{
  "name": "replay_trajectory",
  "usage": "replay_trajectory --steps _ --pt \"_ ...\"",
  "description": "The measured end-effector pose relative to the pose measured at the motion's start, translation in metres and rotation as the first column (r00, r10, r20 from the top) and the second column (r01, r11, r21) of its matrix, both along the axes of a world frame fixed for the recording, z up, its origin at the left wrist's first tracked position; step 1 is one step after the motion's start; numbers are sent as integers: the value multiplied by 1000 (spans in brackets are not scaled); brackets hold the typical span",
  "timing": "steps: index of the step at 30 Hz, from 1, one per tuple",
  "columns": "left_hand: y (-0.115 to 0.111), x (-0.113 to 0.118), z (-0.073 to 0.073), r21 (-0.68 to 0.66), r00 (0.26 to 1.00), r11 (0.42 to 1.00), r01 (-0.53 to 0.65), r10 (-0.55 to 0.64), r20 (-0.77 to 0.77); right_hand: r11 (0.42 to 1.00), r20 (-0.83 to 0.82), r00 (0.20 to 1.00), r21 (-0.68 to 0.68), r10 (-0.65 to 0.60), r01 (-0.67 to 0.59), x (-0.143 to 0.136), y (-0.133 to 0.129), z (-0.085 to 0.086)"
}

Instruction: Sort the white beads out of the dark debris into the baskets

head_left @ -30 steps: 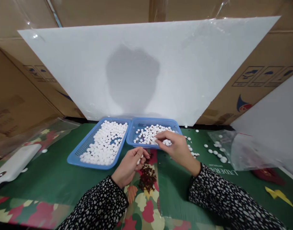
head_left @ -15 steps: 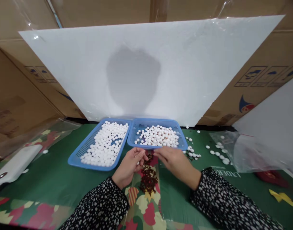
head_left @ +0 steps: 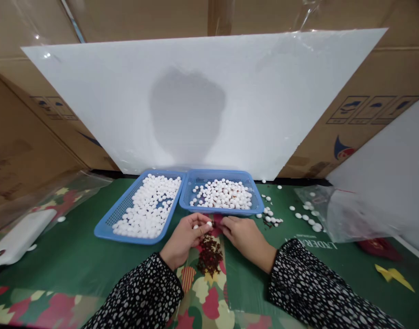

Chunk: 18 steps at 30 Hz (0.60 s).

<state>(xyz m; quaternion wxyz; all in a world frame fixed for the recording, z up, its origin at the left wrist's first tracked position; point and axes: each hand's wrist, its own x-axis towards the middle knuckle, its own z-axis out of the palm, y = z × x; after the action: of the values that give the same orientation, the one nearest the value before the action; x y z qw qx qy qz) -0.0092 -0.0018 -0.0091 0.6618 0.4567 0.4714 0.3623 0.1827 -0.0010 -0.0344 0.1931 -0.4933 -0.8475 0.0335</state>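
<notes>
Between the thumb and fingers of my left hand [head_left: 180, 236] is a small white ball [head_left: 209, 224], and another white one shows among the fingers. My right hand [head_left: 248, 235] is just right of it, its fingers curled together in a pinch; whatever they hold is too small or hidden to name. Below and between both hands lies a heap of tiny dark red-brown pieces [head_left: 209, 257] on a patterned strip. Beyond my hands, the right blue basket [head_left: 223, 211] and the left blue basket [head_left: 125, 238] hold many similar white balls.
Loose white balls [head_left: 311, 222] lie on the green sheet [head_left: 72, 256] to the right, near a clear plastic bag [head_left: 349, 214]. A white handled object [head_left: 24, 235] lies at left, yellow scraps [head_left: 394, 276] at far right. A white board [head_left: 257, 100] leans against cardboard boxes behind.
A white ball now shows at my left fingertips. My right hand has drawn its fingers in toward a tighter pinch beside the left. The view has shifted slightly.
</notes>
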Motion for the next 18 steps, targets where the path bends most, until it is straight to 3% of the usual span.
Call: replay_trajectory --steps 2,6,11,18 --pt "0 0 0 3 1000 1000 11 -11 2 998 -195 981 53 24 -14 2 -4 4" --pt "-2 2 -1 -10 999 999 46 -45 8 991 -537 836 121 111 -54 -2 -6 10" --pt "-4 4 -1 -12 996 997 83 -82 43 983 -596 783 135 179 -122 -9 -6 10" --pt "-5 5 -1 -24 987 999 21 -17 160 987 -708 688 105 158 -119 -13 -13 10"
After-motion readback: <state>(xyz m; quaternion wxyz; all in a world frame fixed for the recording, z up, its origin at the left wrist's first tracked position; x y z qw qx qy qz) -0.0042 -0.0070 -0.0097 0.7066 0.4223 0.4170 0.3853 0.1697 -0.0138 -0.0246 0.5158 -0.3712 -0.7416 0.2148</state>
